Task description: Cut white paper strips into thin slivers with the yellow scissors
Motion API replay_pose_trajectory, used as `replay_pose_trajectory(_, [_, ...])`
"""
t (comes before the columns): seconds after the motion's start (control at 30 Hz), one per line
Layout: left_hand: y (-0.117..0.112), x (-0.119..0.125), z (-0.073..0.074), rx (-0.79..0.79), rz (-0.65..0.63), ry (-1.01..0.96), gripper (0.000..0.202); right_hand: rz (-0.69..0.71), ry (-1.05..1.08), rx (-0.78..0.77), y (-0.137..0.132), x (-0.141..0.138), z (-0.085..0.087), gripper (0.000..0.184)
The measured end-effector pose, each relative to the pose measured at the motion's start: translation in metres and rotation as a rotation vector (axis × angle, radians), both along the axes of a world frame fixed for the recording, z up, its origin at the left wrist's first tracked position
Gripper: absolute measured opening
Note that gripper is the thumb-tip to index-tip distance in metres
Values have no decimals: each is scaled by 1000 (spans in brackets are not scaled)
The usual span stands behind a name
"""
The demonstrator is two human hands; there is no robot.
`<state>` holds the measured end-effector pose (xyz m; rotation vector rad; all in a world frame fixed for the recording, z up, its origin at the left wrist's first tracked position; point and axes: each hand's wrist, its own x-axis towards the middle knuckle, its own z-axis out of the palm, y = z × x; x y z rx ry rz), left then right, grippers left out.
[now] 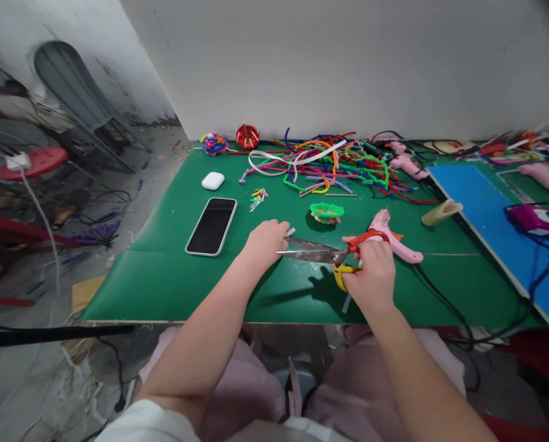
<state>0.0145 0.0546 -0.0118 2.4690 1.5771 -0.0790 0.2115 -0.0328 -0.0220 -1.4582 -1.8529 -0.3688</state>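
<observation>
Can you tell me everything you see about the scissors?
The scissors have long grey metal blades that look worn and spotty, with one red handle loop and one yellow one. The blades point left, almost shut, lying level just above the green table, where their shadow falls. The right hand grips the handles, fingers through the loops. The left hand is at the blade tips, pinching a small white strip there.

It was a small craft workshop: a green-covered wooden work table (pixel 164 282) carried a heap of colourful fuzzy pipe cleaners (pixel 334 162), pink plastic glue guns (pixel 397 244) and black power cables (pixel 441 302).
</observation>
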Motion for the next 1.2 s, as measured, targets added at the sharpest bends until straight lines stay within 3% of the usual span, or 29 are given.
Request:
replay_pose_trajectory(0.13, [3,-1,-2,7,1,-33,15,-5,1,-27,0,0,-2,12])
replay_pose_trajectory(0.23, [1,-2,4,42,29,-185,21,-10,-3,-19,1,0,-3,11])
replay_pose_trajectory(0.37, [-7,-12,24,-4,92,-732,25,-25,-14,-14,2,0,-3,14])
replay_pose_trajectory(0.47, [-17,-30,41,-190,81,-1188,18,-41,-24,-6,2,1,-4,13])
replay_pose_trajectory(0.53, [-24,-44,50,-322,6,-1342,14,-48,-18,3,3,1,-4,12])
replay_pose_trajectory(0.7, [-39,-60,63,-448,7,-1256,10,-65,-33,3,3,0,-5,12])
replay_pose_trajectory(0.93, [-47,-46,69,-377,35,-1214,8,-63,-44,-9,3,0,-7,11])
replay_pose_trajectory(1.2, [-46,-43,64,-290,138,-1169,11,-57,-45,-21,3,0,-7,11])
